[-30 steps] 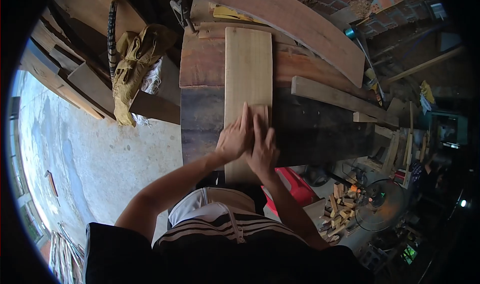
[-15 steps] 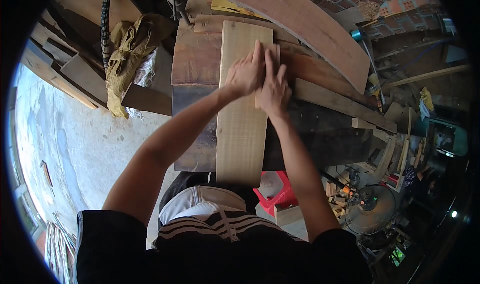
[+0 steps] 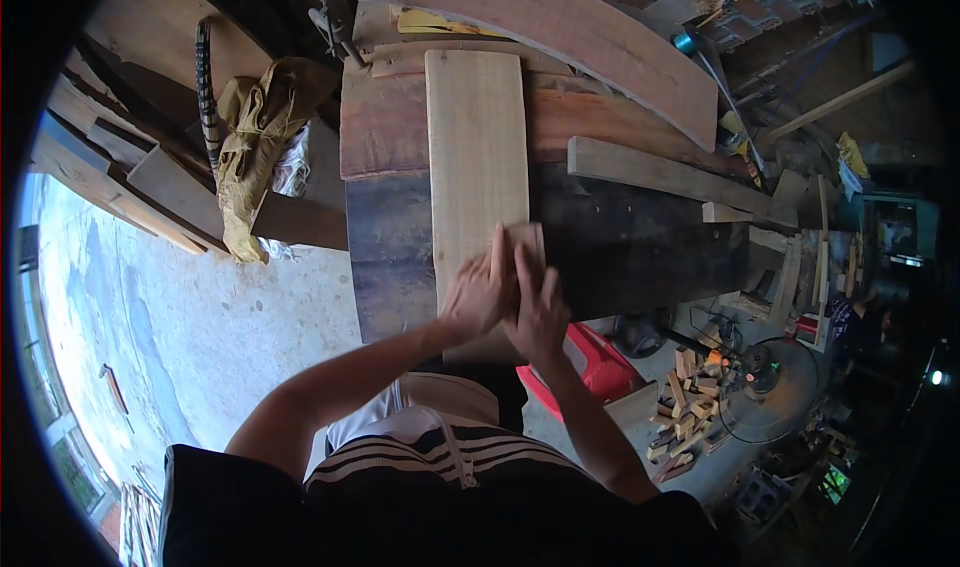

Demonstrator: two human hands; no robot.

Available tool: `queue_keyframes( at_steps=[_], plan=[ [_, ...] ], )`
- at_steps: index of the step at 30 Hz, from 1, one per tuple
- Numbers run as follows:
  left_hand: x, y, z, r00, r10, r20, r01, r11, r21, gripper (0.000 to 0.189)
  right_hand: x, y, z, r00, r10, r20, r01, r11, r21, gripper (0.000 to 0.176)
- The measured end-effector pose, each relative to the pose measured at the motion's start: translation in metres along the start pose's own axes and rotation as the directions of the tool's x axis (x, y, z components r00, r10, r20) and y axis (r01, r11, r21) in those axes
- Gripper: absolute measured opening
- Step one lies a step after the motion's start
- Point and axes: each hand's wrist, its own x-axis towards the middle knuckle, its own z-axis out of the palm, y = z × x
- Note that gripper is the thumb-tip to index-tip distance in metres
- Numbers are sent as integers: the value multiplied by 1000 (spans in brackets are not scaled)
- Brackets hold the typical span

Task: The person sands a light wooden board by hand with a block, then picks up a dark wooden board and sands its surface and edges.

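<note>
Pale board [image 3: 475, 137]: in the head view it lies flat on the table [image 3: 640, 247]; its long axis goes from near the person's waist to the far side of the table, and the greater part of it lies ahead of the fingertips.
Small block [image 3: 527, 235]: it sits at the right edge of the board, partly under the fingers.
Left hand [image 3: 474, 292]: nearer to the middle line of the board, its index finger pointing forward, the others bent.
Right hand [image 3: 540, 312]: just beside the left one, nearer to the right edge of the board, two fingers stretched along the block.
Grip: both hands are on the block; how tightly the fingers close around it I cannot tell, since the thumbs are hidden.
Board surface: light wood, plain and smooth-looking, a long rectangle.
Table surface: dark, stained planks, with a reddish part at the far side.
Curved plank [image 3: 560, 42]: reddish-brown wood, bent like a bow.
Narrow bar [image 3: 665, 176]: greyish wood, straight, apart from the board.
</note>
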Motion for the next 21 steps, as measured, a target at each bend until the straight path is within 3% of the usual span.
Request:
queue_keyframes(
  at_steps=[3, 6, 8, 12, 14, 16, 20, 21],
  plan=[
    [-29, 2, 4, 993, 91, 71, -91, 996, 2, 92, -30, -1, 4, 995, -44, -87, 47, 998, 34, 74],
    [4, -2, -11, 996, 54, 78, -55, 998, 15, 94, 3, 1, 2, 999, -26, -46, 27, 999, 22, 76],
    [46, -7, -30, 991, 101, -85, -93, 991, 93, 86, 56, -3, -6, 1000, 8, -4, -7, 1000, 21, 77],
    [145, -27, -70, 983, -23, -183, 52, 986, 159, 86, 173, 1, -2, 991, -80, -107, 79, 997, -16, 82],
    [192, -33, -99, 975, -140, -174, 163, 978, 130, 81, 228, -5, -11, 1000, -17, 7, 16, 1000, 26, 88],
    [228, -46, -118, 967, -206, -148, 222, 970, 103, 77, 271, -2, -6, 991, -116, -66, 119, 991, 55, 81],
    [245, -70, -111, 987, -99, -128, 116, 985, 129, 78, 278, 1, 1, 972, -152, -179, 166, 984, 66, 77],
    [236, -62, -106, 977, -154, -145, 163, 985, 51, 78, 267, -1, 1, 984, -116, -131, 124, 991, 56, 77]
  ],
)
